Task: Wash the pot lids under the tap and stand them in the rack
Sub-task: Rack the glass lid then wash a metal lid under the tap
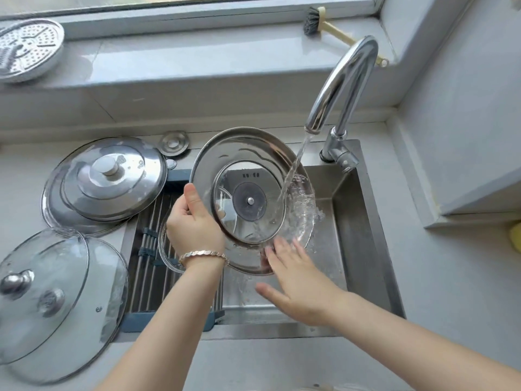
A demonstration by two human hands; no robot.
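Note:
A steel-rimmed lid with a glass centre [242,153] is tilted underside-up over the sink, and water from the tap [342,83] runs onto its right side. My left hand [194,224] grips its left rim, thumb on the inner face. My right hand [296,275] has straight, blurred fingers against the lid's lower rim. Steel lids [110,179] are stacked on the counter at left, with glass lids [53,292] in front of them. Another glass lid [165,249] lies on the roll-up rack [149,277] over the sink's left half, mostly hidden by my left arm.
The steel sink [363,238] is open on its right half. A perforated steamer plate [28,49] and a dish brush [318,21] sit on the window sill. A small metal cap [173,143] lies behind the sink. A yellow sponge [514,238] shows at the right edge.

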